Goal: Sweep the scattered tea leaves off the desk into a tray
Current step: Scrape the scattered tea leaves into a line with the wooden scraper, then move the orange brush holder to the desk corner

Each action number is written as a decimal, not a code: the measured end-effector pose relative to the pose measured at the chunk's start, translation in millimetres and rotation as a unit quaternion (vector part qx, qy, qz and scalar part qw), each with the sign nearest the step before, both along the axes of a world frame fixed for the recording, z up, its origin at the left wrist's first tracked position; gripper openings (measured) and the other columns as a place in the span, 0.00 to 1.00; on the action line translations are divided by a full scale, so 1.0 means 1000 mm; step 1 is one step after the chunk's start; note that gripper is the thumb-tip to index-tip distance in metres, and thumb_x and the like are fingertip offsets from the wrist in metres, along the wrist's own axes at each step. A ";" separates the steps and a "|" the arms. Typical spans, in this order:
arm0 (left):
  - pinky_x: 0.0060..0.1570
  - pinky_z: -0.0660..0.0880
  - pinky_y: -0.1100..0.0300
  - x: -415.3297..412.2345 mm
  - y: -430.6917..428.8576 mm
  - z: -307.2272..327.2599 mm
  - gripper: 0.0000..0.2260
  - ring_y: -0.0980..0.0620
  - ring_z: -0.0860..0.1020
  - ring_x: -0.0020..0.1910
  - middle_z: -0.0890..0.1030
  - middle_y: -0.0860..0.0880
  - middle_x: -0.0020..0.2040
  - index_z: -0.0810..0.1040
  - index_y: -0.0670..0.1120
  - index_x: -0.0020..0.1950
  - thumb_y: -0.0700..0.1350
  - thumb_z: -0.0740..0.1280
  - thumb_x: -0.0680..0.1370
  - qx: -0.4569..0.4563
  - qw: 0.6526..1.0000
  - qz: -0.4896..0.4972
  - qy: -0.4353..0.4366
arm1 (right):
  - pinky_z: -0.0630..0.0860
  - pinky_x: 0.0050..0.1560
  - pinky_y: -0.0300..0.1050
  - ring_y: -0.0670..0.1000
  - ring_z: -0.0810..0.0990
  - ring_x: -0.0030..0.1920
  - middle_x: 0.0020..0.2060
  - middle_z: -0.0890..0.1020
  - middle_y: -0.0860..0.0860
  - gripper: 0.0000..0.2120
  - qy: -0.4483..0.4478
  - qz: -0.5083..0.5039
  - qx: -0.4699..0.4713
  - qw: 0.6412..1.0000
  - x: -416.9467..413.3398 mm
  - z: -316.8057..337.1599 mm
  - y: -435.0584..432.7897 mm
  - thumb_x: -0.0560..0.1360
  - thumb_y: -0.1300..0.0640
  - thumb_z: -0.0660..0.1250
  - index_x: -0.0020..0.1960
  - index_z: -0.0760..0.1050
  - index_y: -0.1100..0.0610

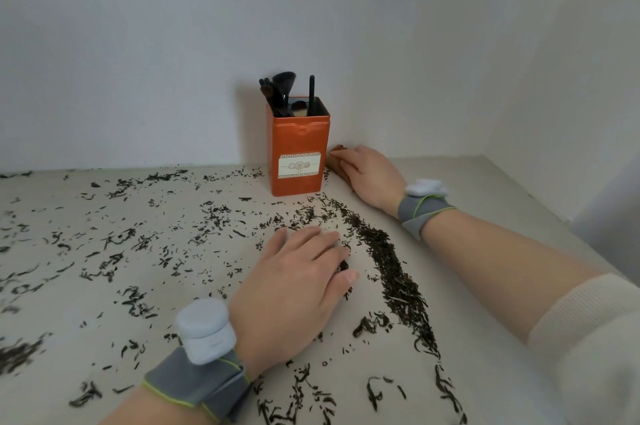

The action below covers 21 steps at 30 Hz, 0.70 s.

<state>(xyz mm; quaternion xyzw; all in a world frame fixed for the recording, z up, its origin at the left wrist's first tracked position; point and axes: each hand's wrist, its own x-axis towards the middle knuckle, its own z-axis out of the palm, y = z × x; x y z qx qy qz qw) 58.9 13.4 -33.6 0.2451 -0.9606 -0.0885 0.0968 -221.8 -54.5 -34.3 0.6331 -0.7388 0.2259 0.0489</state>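
Observation:
Dark tea leaves point(131, 241) lie scattered over the pale desk point(194, 313). A denser ridge of tea leaves point(391, 272) runs diagonally from near the tin toward the front right. My left hand point(298, 286) lies palm down on the desk just left of that ridge, fingers straight and touching leaves. My right hand point(370, 175) reaches to the back corner, its fingers laid over a small brown object point(336, 148) beside the tin. The thumb is hidden, so the grip is unclear. Most of the brown object is covered by the hand.
An orange tin point(298, 151) holding several make-up brushes point(284, 92) stands at the back against the wall, left of my right hand. White walls meet in a corner behind it. The desk's right edge point(540, 203) runs diagonally under my right forearm.

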 end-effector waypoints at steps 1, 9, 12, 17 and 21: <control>0.80 0.47 0.48 0.000 0.000 0.000 0.28 0.61 0.47 0.81 0.59 0.63 0.81 0.62 0.59 0.80 0.64 0.40 0.83 0.000 1.000 0.000 0.001 | 0.68 0.52 0.45 0.58 0.77 0.56 0.54 0.79 0.56 0.18 0.007 0.006 0.002 1.000 0.001 0.000 -0.004 0.85 0.52 0.56 0.71 0.76 0.51; 0.81 0.46 0.48 0.001 -0.002 0.001 0.28 0.62 0.47 0.81 0.58 0.63 0.81 0.63 0.60 0.79 0.64 0.41 0.84 -0.007 1.000 0.002 0.017 | 0.69 0.51 0.47 0.56 0.77 0.53 0.50 0.78 0.55 0.17 -0.026 0.034 0.016 0.999 0.011 0.002 0.006 0.85 0.52 0.56 0.69 0.78 0.48; 0.81 0.47 0.49 0.003 -0.004 0.004 0.27 0.62 0.49 0.81 0.59 0.62 0.81 0.65 0.59 0.79 0.64 0.42 0.85 -0.022 0.999 0.011 0.036 | 0.68 0.48 0.47 0.53 0.75 0.49 0.45 0.75 0.50 0.17 -0.027 0.053 0.024 0.998 0.016 -0.002 0.023 0.85 0.52 0.56 0.69 0.77 0.45; 0.75 0.55 0.62 0.013 -0.020 0.027 0.26 0.68 0.59 0.73 0.66 0.63 0.77 0.67 0.60 0.77 0.66 0.46 0.84 0.001 0.989 0.070 0.133 | 0.66 0.45 0.46 0.49 0.72 0.45 0.42 0.72 0.45 0.17 -0.031 0.081 0.026 0.996 0.025 -0.007 0.056 0.85 0.51 0.56 0.69 0.76 0.43; 0.60 0.73 0.59 0.017 -0.054 0.048 0.21 0.66 0.74 0.57 0.76 0.64 0.63 0.76 0.59 0.69 0.67 0.58 0.81 0.027 0.966 0.155 0.205 | 0.66 0.43 0.46 0.49 0.72 0.45 0.42 0.73 0.46 0.17 -0.043 0.087 0.010 0.995 0.027 -0.009 0.069 0.85 0.50 0.56 0.69 0.76 0.42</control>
